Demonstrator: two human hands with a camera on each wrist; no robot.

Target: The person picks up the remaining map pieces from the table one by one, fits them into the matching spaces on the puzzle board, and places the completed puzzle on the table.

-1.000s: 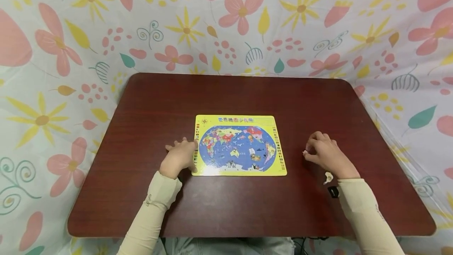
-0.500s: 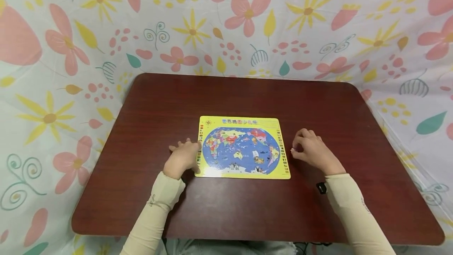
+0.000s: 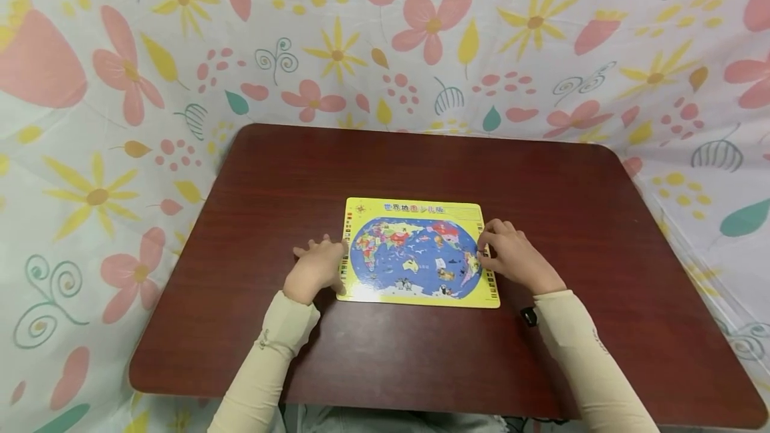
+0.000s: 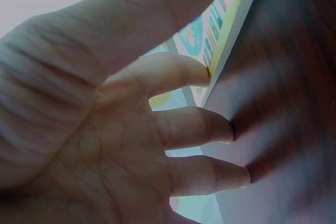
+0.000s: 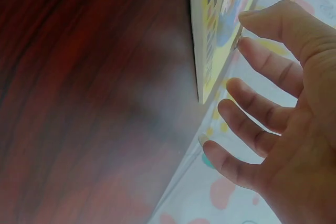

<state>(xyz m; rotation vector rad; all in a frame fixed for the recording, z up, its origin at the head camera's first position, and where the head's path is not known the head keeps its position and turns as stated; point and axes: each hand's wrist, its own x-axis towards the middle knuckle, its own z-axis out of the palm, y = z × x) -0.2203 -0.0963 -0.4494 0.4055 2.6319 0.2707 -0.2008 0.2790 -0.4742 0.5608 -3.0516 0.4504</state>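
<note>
A yellow-bordered world map puzzle board (image 3: 421,294), with flags down both sides, lies flat on the brown table (image 3: 313,172). My left hand (image 3: 315,268) rests at its left edge; in the left wrist view the fingers (image 4: 194,128) are spread, one fingertip against the board's side. My right hand (image 3: 519,259) is over the board's right border, thumb and index finger near the map's right end. Between those fingertips is a small piece, mostly hidden, of which only a sliver shows by the index fingertip in the right wrist view. The other right fingers are spread apart.
The table's far edge meets a white curtain (image 3: 361,12) printed with flowers and leaves. A small black device (image 3: 529,316) sits at the right cuff. Part of the person's lap shows below the near table edge.
My right hand has moved left from the bare table to the board's right side, carrying the small piece. A loose pale piece seen earlier by the right wrist is out of sight. The left hand stays.
</note>
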